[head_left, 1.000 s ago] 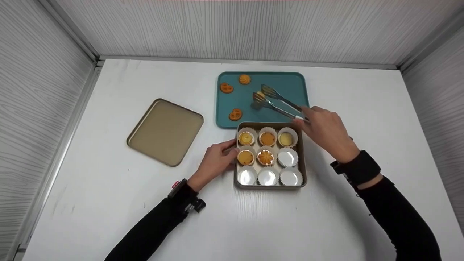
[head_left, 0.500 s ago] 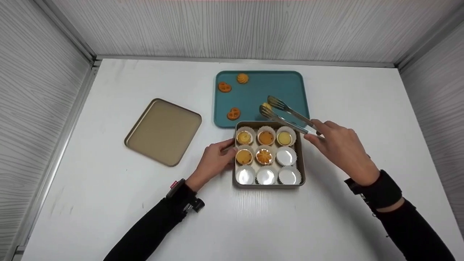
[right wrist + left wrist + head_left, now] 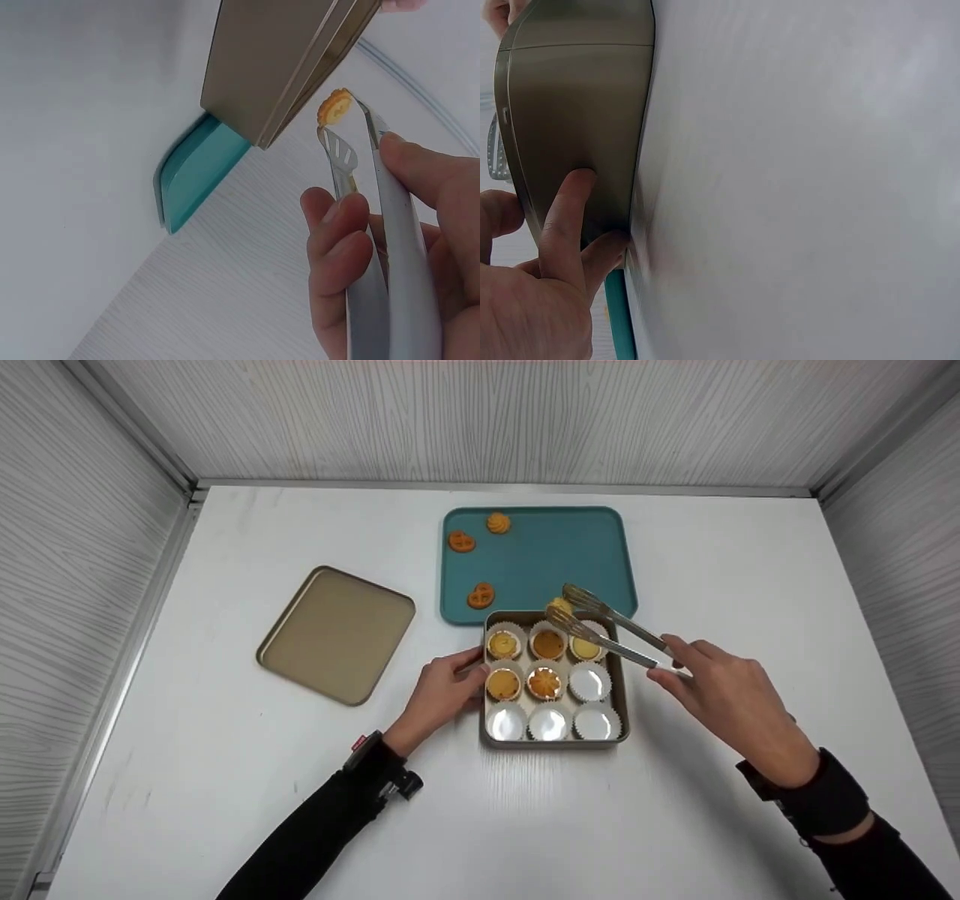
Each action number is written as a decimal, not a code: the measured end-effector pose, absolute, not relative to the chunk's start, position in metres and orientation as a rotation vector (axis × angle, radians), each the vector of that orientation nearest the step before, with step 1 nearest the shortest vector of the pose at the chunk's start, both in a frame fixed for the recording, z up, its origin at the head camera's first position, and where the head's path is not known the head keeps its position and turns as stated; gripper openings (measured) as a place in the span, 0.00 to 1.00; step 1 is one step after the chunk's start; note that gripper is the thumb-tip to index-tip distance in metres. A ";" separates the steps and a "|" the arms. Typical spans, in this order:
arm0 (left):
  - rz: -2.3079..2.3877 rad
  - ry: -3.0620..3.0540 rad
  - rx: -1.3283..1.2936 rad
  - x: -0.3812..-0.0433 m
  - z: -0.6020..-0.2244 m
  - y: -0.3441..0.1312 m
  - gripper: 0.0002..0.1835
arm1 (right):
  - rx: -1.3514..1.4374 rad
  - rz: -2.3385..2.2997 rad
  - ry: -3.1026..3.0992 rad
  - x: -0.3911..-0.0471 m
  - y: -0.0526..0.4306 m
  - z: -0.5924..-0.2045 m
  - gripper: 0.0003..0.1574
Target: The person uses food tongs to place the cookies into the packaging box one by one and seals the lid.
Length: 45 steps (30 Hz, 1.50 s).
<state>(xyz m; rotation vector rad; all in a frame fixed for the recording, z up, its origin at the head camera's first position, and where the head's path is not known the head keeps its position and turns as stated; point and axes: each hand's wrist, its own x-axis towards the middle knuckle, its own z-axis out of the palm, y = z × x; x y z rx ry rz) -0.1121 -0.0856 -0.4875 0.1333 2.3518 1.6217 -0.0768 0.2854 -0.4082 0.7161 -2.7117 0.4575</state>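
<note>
My right hand [image 3: 731, 701] holds metal tongs [image 3: 607, 631] by their arms, and their slotted tips pinch a small golden cookie [image 3: 334, 107]. The cookie is over the back edge of a square tin [image 3: 553, 745], in front of the teal tray. Inside the tin, paper cups stand in rows; the back row and part of the middle row hold tarts and cookies [image 3: 544, 682]. The front paper cups [image 3: 549, 722] have nothing in them. My left hand [image 3: 442, 694] grips the tin's left side, fingers on its outer wall [image 3: 585, 97] and thumb at the rim.
Behind the tin lies a teal tray [image 3: 585, 547] with two pretzel cookies [image 3: 481, 595] and a swirled cookie [image 3: 498, 523] on it. A shallow gold square lid [image 3: 337, 634] lies on the white table [image 3: 300, 780] to the left. Panels [image 3: 510, 420] border the table.
My right hand has moved back toward me and to the right, bringing the tongs and cookie from above the tray to the tin's back edge. The left hand stays at the tin.
</note>
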 end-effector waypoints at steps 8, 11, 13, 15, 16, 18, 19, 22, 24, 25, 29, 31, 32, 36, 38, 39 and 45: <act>1.637 2.322 0.118 -0.112 -0.488 -0.084 0.27 | 0.745 0.411 -2.692 -0.061 0.295 -0.410 0.29; 1.638 2.322 0.121 -0.112 -0.488 -0.083 0.27 | 0.760 0.402 -2.675 -0.056 0.299 -0.409 0.29; 1.636 2.324 0.126 -0.112 -0.488 -0.084 0.27 | 0.773 0.392 -2.664 -0.054 0.301 -0.408 0.29; 1.633 2.330 0.133 -0.112 -0.489 -0.084 0.27 | 0.779 0.381 -2.662 -0.051 0.303 -0.406 0.28; 1.633 2.332 0.137 -0.112 -0.489 -0.084 0.27 | 0.782 0.376 -2.659 -0.050 0.304 -0.405 0.28; 1.626 2.339 0.144 -0.112 -0.489 -0.084 0.27 | 0.788 0.357 -2.647 -0.047 0.306 -0.403 0.29; 1.623 2.340 0.145 -0.111 -0.489 -0.084 0.27 | 0.790 0.348 -2.640 -0.046 0.307 -0.402 0.31; 1.603 2.352 0.141 -0.111 -0.488 -0.084 0.27 | 0.802 0.311 -2.609 -0.042 0.310 -0.400 0.38; 1.588 2.362 0.140 -0.111 -0.487 -0.084 0.27 | 0.809 0.288 -2.596 -0.039 0.311 -0.398 0.39; 1.583 2.365 0.138 -0.112 -0.487 -0.084 0.26 | 0.811 0.283 -2.594 -0.038 0.311 -0.397 0.40; 1.586 2.371 0.143 -0.113 -0.486 -0.084 0.26 | 0.814 0.272 -2.596 -0.033 0.313 -0.393 0.40; 1.589 2.372 0.140 -0.113 -0.485 -0.084 0.26 | 0.818 0.267 -2.595 -0.031 0.314 -0.392 0.40; 1.591 2.373 0.141 -0.114 -0.485 -0.084 0.26 | 0.823 0.259 -2.593 -0.030 0.314 -0.391 0.40; 1.583 2.385 0.145 -0.114 -0.485 -0.084 0.26 | 0.840 0.224 -2.599 -0.026 0.314 -0.388 0.40; 1.585 2.385 0.151 -0.113 -0.485 -0.084 0.26 | 0.843 0.195 -2.617 -0.025 0.313 -0.386 0.40; 1.585 2.386 0.154 -0.113 -0.485 -0.085 0.26 | 0.842 0.183 -2.627 -0.025 0.313 -0.384 0.41; 1.592 2.378 0.150 -0.112 -0.483 -0.085 0.26 | 0.866 0.112 -2.664 -0.024 0.308 -0.376 0.41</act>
